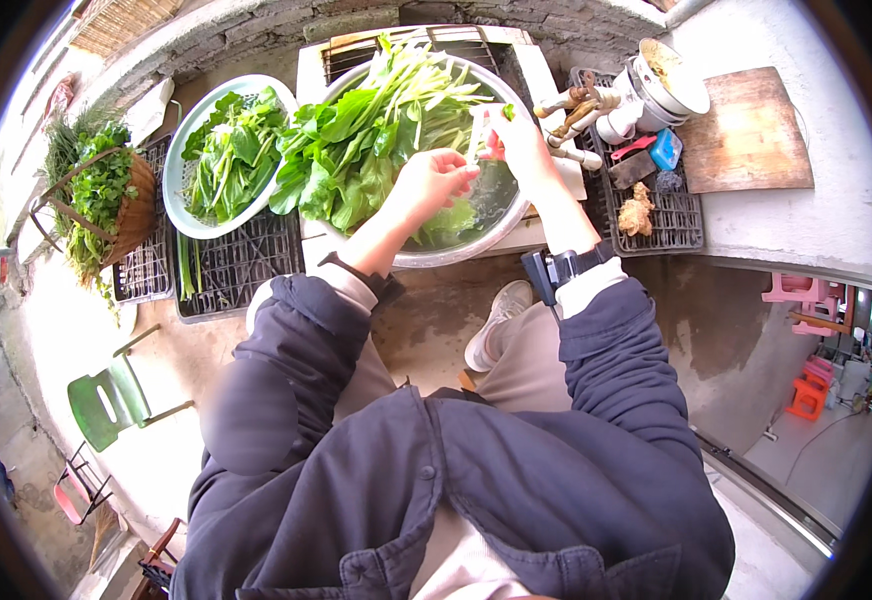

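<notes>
A wide metal basin (478,247) of water sits in front of me, heaped with leafy greens (356,130) whose pale stalks point up and to the right. Over its right side my right hand (522,150) is closed on a pale green stalk (476,135), with a bit of leaf showing at the fingertips. My left hand (432,186) is just left of it, thumb and fingers pinched together by the stalk's lower end. What lies in that pinch is too small to make out. Loose leaf (453,218) floats in the water below my hands.
Left of the basin, a pale colander (178,205) holds more greens on black crates (236,275). A wicker basket (136,215) of herbs stands farther left. To the right are stacked bowls (676,85), a blue brush (666,150), ginger (636,212) and a wooden board (751,130).
</notes>
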Motion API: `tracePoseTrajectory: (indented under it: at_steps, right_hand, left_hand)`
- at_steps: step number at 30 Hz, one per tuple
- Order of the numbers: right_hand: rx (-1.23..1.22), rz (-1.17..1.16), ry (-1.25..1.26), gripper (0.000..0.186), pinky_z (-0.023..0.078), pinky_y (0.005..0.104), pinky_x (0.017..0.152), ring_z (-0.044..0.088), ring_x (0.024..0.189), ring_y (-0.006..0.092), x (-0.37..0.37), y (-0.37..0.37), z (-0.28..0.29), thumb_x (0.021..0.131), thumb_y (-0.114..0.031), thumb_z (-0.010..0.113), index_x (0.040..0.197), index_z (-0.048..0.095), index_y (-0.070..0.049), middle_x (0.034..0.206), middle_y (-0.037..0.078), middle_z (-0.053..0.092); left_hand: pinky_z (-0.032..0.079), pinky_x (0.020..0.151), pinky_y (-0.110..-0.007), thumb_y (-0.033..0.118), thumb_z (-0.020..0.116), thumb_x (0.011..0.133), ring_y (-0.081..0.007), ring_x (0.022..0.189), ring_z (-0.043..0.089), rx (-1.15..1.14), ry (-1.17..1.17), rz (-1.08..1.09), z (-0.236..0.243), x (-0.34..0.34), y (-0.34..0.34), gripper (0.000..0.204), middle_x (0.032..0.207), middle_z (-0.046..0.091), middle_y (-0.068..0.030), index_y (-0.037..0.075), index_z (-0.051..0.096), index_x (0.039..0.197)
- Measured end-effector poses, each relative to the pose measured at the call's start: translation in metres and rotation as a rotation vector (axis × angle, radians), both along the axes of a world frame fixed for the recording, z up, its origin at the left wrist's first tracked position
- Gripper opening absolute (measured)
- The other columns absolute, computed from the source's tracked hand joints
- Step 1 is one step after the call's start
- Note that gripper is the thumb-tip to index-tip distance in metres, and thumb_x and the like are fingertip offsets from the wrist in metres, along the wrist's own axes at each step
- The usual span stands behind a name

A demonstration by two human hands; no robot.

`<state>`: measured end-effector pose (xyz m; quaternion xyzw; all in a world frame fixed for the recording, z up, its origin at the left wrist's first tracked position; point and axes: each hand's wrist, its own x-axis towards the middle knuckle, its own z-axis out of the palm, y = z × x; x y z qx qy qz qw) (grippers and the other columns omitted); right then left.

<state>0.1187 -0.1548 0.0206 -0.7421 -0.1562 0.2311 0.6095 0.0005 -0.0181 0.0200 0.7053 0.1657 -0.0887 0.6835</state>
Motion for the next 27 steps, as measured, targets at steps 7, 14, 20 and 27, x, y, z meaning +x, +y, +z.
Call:
tracePoseTrajectory:
  at_steps: [7, 14, 20, 27]
  right_hand:
    - [-0.197, 0.134, -0.108, 0.023, 0.041, 0.0224, 0.056, 0.051, 0.060, 0.0054, -0.007, 0.003, 0.019, 0.092, -0.024, 0.060, 0.092, 0.068, -0.002, 0.067, 0.000, 0.059]
    - [-0.067, -0.157, -0.678, 0.019, 0.049, 0.0308, 0.068, 0.060, 0.069, 0.0150, -0.039, 0.012, 0.012, 0.093, -0.018, 0.059, 0.092, 0.065, 0.001, 0.073, 0.005, 0.065]
    - [0.573, -0.543, -0.162, 0.013, 0.033, 0.0214, 0.052, 0.039, 0.059, 0.0038, -0.043, 0.017, 0.051, 0.100, -0.020, 0.052, 0.097, 0.056, -0.007, 0.078, -0.003, 0.055]
    - [0.028, -0.035, -0.554, 0.023, 0.045, 0.0260, 0.069, 0.056, 0.076, 0.0097, -0.034, 0.016, 0.049, 0.097, -0.023, 0.058, 0.098, 0.065, -0.001, 0.087, 0.005, 0.066]
  left_hand:
    - [0.047, 0.058, -0.023, 0.024, 0.067, 0.089, -0.0066, 0.067, 0.061, -0.069, -0.093, 0.058, 0.010, -0.002, -0.005, 0.020, 0.075, 0.067, -0.0014, 0.005, 0.069, 0.096]
    - [0.044, 0.060, -0.022, 0.020, 0.066, 0.090, -0.0068, 0.065, 0.057, -0.209, -0.194, 0.149, 0.009, 0.001, -0.001, 0.016, 0.076, 0.064, -0.0002, 0.004, 0.067, 0.089]
    - [0.047, 0.066, -0.023, 0.014, 0.064, 0.092, -0.0069, 0.067, 0.056, -0.229, -0.379, 0.225, 0.014, -0.002, -0.002, 0.014, 0.076, 0.062, -0.0004, 0.001, 0.066, 0.090]
    - [0.049, 0.075, -0.023, 0.012, 0.065, 0.091, -0.0085, 0.077, 0.060, -0.270, -0.537, 0.250, 0.046, -0.007, 0.019, 0.013, 0.083, 0.065, -0.0019, 0.001, 0.068, 0.095]
